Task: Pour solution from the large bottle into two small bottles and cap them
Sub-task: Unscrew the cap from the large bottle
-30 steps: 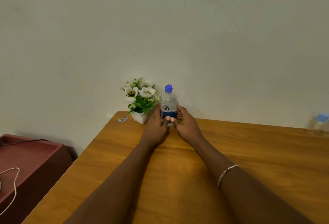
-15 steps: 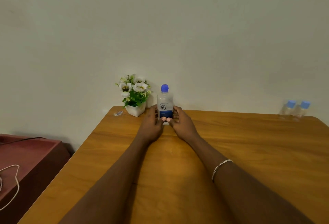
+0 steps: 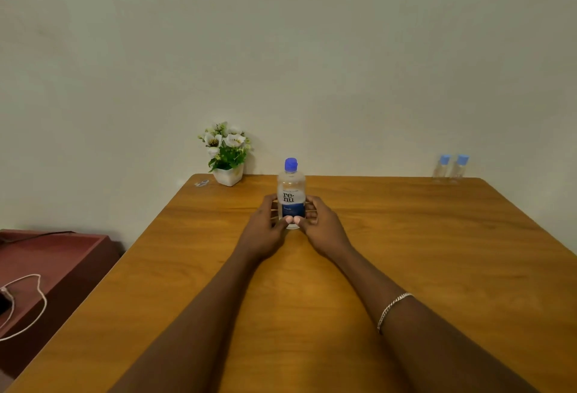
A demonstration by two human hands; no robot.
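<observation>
The large clear bottle (image 3: pixel 291 188) with a blue cap and a "re-nu" label stands upright on the wooden table (image 3: pixel 406 252), towards the far middle. My left hand (image 3: pixel 265 225) grips its lower left side and my right hand (image 3: pixel 318 225) grips its lower right side, thumbs meeting in front of its base. Two small clear bottles (image 3: pixel 451 169) with blue caps on stand side by side at the far right corner of the table, against the wall.
A white pot of white flowers (image 3: pixel 228 155) sits at the table's far left corner, with a small wrapper (image 3: pixel 201 183) beside it. A dark red cabinet (image 3: pixel 53 267) with a white cord (image 3: pixel 25 305) stands lower, left of the table.
Both hands have drawn the large bottle away from the flower pot, towards me and the table's middle. The view has shifted right, bringing both small bottles into sight.
</observation>
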